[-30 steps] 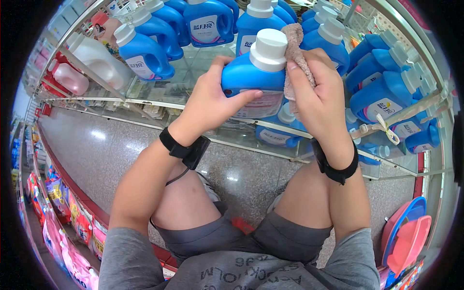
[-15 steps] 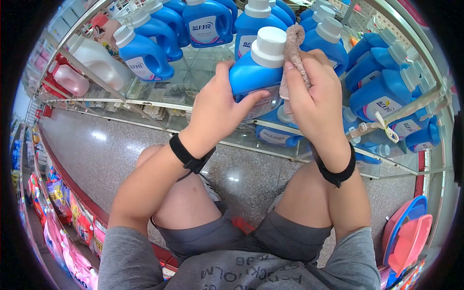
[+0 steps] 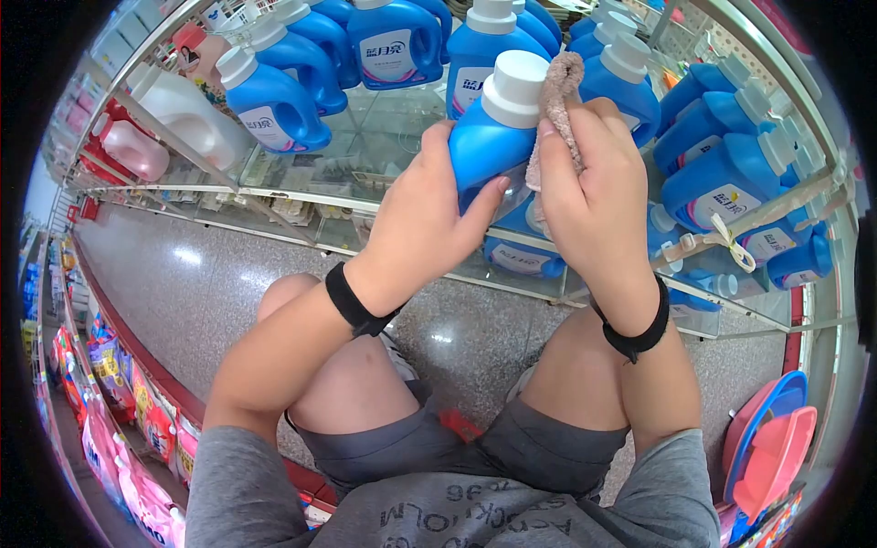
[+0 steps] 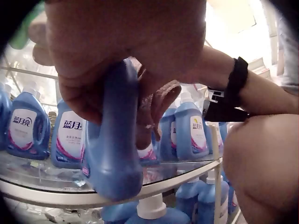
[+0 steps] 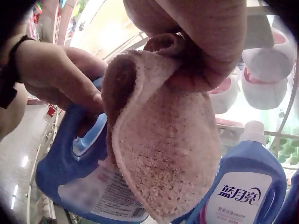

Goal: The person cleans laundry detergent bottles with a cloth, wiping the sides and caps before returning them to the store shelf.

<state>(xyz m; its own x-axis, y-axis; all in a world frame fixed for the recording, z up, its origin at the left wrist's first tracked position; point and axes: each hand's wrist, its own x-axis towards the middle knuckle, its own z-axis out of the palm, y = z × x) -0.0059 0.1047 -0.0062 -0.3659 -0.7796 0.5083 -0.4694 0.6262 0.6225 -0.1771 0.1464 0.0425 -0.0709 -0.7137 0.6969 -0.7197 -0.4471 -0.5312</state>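
In the head view, my left hand [image 3: 416,219] grips a blue laundry detergent bottle [image 3: 484,151] with a white cap [image 3: 515,84]. The right wrist view shows those fingers curled round its handle, with the bottle's printed back label [image 5: 117,200] facing that camera. My right hand [image 3: 598,187] pinches a folded pinkish-brown towel cloth [image 3: 562,80], which lies along the right side of the bottle, by the cap. Much of the bottle's lower body is hidden behind the hands in the head view.
More blue detergent bottles [image 3: 385,53] stand on the glass shelf behind, and others [image 3: 731,187] to the right. White and pink jugs [image 3: 187,114] are at the left. A white shelf rail [image 3: 274,194] runs below the hands. Plastic basins [image 3: 776,447] stand at the lower right.
The bottle has turned and tilted in my left hand, its label going out of sight in the head view. That hand has shifted right; the cloth stays against the bottle's right side.
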